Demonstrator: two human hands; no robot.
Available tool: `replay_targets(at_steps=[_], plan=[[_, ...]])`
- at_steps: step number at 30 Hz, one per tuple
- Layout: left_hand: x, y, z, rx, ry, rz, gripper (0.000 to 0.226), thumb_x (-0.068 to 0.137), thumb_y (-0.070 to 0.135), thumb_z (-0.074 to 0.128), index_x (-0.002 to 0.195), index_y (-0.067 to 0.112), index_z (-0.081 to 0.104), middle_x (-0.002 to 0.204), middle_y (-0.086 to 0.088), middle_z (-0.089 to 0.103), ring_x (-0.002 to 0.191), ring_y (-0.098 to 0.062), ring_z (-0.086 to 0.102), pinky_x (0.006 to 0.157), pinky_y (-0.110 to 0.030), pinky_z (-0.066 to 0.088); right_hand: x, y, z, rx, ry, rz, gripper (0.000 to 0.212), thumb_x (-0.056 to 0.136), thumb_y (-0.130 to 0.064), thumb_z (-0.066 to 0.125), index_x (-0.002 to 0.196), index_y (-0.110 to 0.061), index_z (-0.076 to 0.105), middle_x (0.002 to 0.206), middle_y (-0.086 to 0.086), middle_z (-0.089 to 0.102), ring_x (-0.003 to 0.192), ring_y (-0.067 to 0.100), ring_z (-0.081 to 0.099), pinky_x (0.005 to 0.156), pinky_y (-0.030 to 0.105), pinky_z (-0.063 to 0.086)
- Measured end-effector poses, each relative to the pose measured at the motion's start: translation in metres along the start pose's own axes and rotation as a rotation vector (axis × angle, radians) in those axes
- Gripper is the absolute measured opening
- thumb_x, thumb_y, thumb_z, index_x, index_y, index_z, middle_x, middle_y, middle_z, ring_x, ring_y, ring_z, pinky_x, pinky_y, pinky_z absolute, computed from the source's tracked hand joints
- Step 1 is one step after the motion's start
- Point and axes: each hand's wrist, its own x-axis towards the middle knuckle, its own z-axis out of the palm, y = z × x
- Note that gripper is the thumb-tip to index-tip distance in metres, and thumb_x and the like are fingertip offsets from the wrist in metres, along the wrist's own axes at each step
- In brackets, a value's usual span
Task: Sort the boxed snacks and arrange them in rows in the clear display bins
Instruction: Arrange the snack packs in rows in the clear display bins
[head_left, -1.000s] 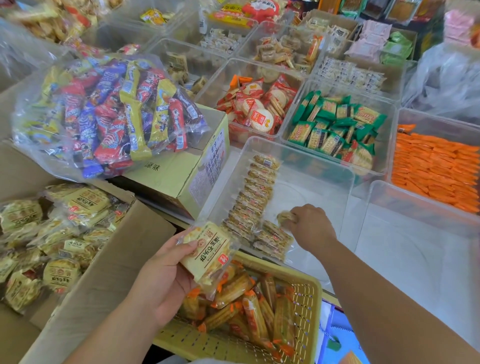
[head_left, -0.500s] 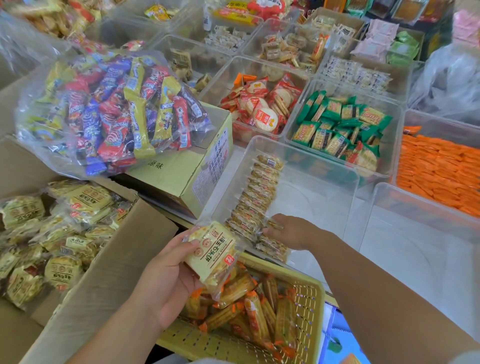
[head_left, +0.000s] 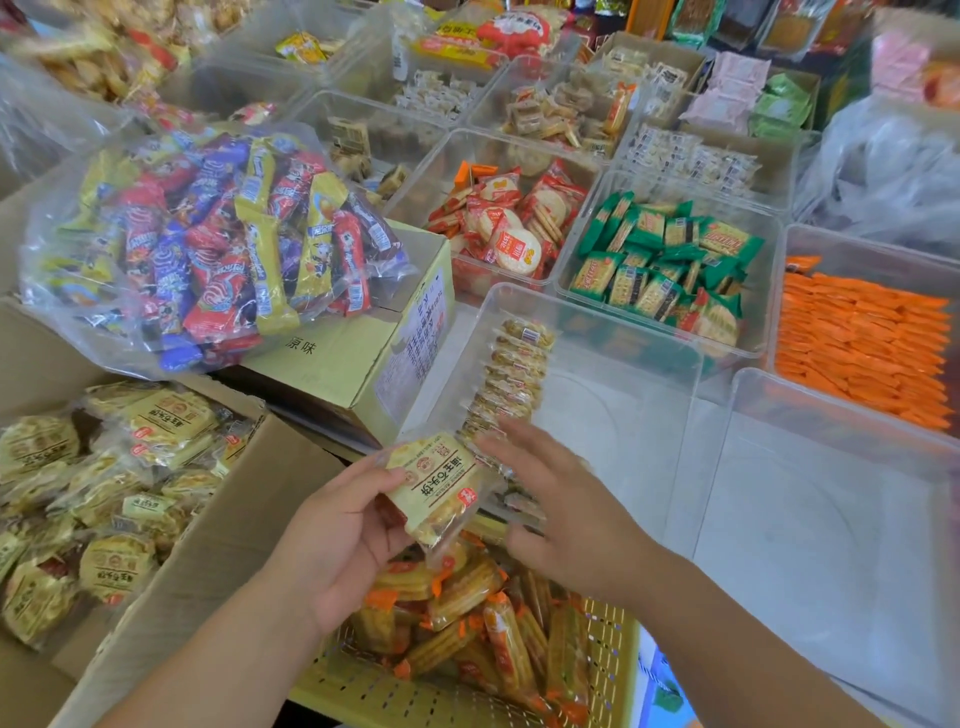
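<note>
Fingers (head_left: 382, 475) pinch packet (head_left: 436, 488) above yellow basket (head_left: 415, 696).

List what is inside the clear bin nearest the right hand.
A row of yellow snack packets along the clear bin's left wall. The right hand covers the row's near end, hiding the packets there.

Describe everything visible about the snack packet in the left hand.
The pale yellow plastic snack packet is flat and roughly square, with clear edges, dark characters and a small red logo. It is tilted over the yellow perforated plastic basket. The left hand grips its left side, thumb on the front. The open right hand is beside its right edge; contact unclear.
</note>
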Motion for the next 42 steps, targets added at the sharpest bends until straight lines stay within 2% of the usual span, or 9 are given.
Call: replay_targets(at_steps=[3, 7, 11, 14, 24, 28, 34, 38, 42], plan=[[0.009, 0.003, 0.019, 0.128, -0.059, -0.033, 0.036, 0.086, 0.009, 0.063, 0.119, 0.003, 0.074, 0.115, -0.022, 0.074, 0.089, -0.028, 0.075, 0.069, -0.038, 0.064, -0.01, -0.01, 0.01, -0.143, 0.078, -0.164, 0.079, 0.086, -0.028, 0.067, 0.152, -0.051, 0.03, 0.168, -0.008, 0.011, 0.15, 0.023, 0.025, 0.114, 0.044, 0.033], [0.024, 0.002, 0.045, 0.393, -0.072, -0.082, 0.024, 0.101, 0.022, 0.06, 0.118, 0.013, 0.075, 0.098, -0.015, 0.076, 0.079, -0.027, 0.074, 0.067, -0.041, 0.061, -0.011, -0.001, 0.007, -0.183, 0.285, -0.192, 0.058, 0.088, -0.014, 0.074, 0.142, -0.026, 0.057, 0.148, 0.001, 0.052, 0.136, 0.026, 0.047, 0.113, 0.04, 0.04], [0.052, 0.012, 0.051, 0.851, 0.117, 0.194, 0.041, 0.08, 0.07, 0.054, 0.115, 0.05, 0.061, 0.106, 0.01, 0.072, 0.097, -0.013, 0.07, 0.08, -0.035, 0.053, -0.011, 0.024, -0.009, -0.166, 0.463, -0.01, 0.048, 0.091, -0.005, 0.07, 0.136, -0.019, 0.062, 0.128, -0.001, 0.066, 0.118, 0.02, 0.057, 0.103, 0.029, 0.046], [0.078, 0.018, 0.038, 1.182, 0.194, 0.316, 0.066, 0.085, 0.064, 0.064, 0.142, 0.035, 0.051, 0.121, 0.011, 0.062, 0.109, -0.018, 0.062, 0.08, -0.034, 0.048, -0.003, 0.05, -0.024, -0.235, 0.555, 0.208, 0.038, 0.094, -0.006, 0.067, 0.131, -0.013, 0.066, 0.117, 0.006, 0.071, 0.106, 0.032, 0.062, 0.092, 0.037, 0.051], [0.12, 0.011, 0.039, 1.468, 0.066, -0.076, 0.06, 0.093, 0.042, 0.069, 0.14, 0.025, 0.035, 0.112, -0.007, 0.066, 0.086, -0.028, 0.07, 0.073, -0.043, 0.06, 0.034, 0.118, -0.015, -0.139, 0.028, 0.621, 0.033, 0.108, -0.035, 0.039, 0.131, -0.032, 0.063, 0.108, 0.007, 0.052, 0.097, 0.029, 0.057, 0.084, 0.037, 0.051], [0.125, 0.001, 0.05, 1.405, -0.024, -0.098, 0.063, 0.096, 0.034, 0.068, 0.144, 0.022, 0.029, 0.15, -0.008, 0.048, 0.098, -0.02, 0.062, 0.066, -0.039, 0.063, 0.027, 0.134, -0.012, 0.026, -0.069, 0.68, 0.038, 0.107, -0.031, 0.042, 0.142, -0.026, 0.057, 0.101, 0.008, 0.057, 0.078, 0.024, 0.062, 0.07, 0.028, 0.047], [0.125, -0.02, 0.058, 1.371, -0.114, -0.131, 0.091, 0.095, 0.029, 0.069, 0.156, 0.041, 0.003, 0.156, -0.011, 0.037, 0.076, -0.023, 0.066, 0.055, -0.033, 0.061, 0.012, 0.131, -0.016, 0.498, -0.17, 0.926, 0.048, 0.102, -0.048, 0.046, 0.15, -0.046, 0.038, 0.152, -0.001, 0.041, 0.121, 0.03, 0.052, 0.067, 0.047, 0.064], [0.127, -0.025, 0.057, 1.39, -0.114, -0.114, 0.093, 0.094, 0.033, 0.071, 0.157, 0.035, 0.002, 0.154, -0.014, 0.04, 0.086, -0.011, 0.061, 0.071, -0.035, 0.064, 0.021, 0.126, -0.013, 0.481, -0.142, 0.888, 0.047, 0.103, -0.045, 0.046, 0.15, -0.041, 0.04, 0.156, 0.003, 0.04, 0.13, 0.03, 0.049, 0.083, 0.037, 0.057], [0.131, -0.027, 0.054, 1.43, -0.108, -0.088, 0.091, 0.092, 0.04, 0.072, 0.154, 0.034, 0.005, 0.151, -0.012, 0.045, 0.085, -0.004, 0.058, 0.06, -0.023, 0.048, 0.028, 0.126, -0.014, 0.41, -0.156, 0.846, 0.048, 0.102, -0.044, 0.048, 0.149, -0.038, 0.043, 0.152, 0.007, 0.044, 0.121, 0.029, 0.056, 0.093, 0.035, 0.047]])
